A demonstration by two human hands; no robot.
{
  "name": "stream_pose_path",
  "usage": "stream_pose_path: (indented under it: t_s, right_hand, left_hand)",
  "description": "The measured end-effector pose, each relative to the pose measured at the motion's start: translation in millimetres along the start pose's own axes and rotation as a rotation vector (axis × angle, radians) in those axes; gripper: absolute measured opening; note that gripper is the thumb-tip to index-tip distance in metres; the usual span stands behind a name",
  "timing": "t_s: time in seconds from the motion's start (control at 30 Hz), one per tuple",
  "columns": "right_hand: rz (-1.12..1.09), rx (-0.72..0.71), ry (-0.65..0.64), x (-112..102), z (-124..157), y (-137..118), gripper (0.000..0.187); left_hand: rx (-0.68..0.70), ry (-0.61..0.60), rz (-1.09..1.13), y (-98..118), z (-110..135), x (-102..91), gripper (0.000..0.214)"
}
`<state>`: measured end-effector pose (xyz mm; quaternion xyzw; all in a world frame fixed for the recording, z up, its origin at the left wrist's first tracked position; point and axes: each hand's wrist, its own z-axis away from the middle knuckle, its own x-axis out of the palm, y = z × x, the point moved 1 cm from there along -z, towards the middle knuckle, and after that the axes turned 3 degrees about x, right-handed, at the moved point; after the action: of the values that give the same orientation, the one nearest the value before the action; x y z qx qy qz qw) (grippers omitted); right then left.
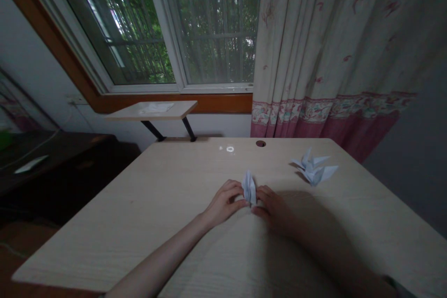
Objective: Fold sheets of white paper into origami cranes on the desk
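A small folded piece of white paper (pixel 249 187) stands upright on the light wooden table (pixel 146 205), near its middle. My left hand (pixel 224 204) pinches it from the left with curled fingers. From the right my right hand (pixel 274 207) grips the same paper, its fingers closed against the fold. Both forearms rest low over the table.
Two finished white folded paper figures (pixel 315 168) lie on the table at the right rear. A round cable hole (pixel 260 143) sits at the table's far edge. A small raised shelf (pixel 153 111) stands under the window. A dark cabinet (pixel 52 158) is at left, a patterned curtain (pixel 331 56) at right.
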<state>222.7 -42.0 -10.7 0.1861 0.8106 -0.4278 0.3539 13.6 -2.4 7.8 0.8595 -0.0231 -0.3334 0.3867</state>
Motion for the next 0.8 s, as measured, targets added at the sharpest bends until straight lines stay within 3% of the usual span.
stream_pose_path:
  t_s: [0.2,0.4,0.6,0.8]
  right_hand:
    - [0.069,0.091,-0.028,-4,-3,-6,0.025]
    - [0.086,0.06,0.034,-3,-3,-4,0.017]
    - [0.053,0.047,0.027,-4,-3,-6,0.014]
    - [0.03,0.032,0.029,-2,0,1,0.014]
  left_hand:
    - [-0.003,-0.001,-0.01,0,-1,0.4,0.032]
    - [-0.093,0.017,-0.001,-5,3,2.5,0.03]
    - [-0.167,0.105,0.177,-10,4,6.6,0.056]
    - [-0.191,0.089,0.264,-10,4,7.3,0.051]
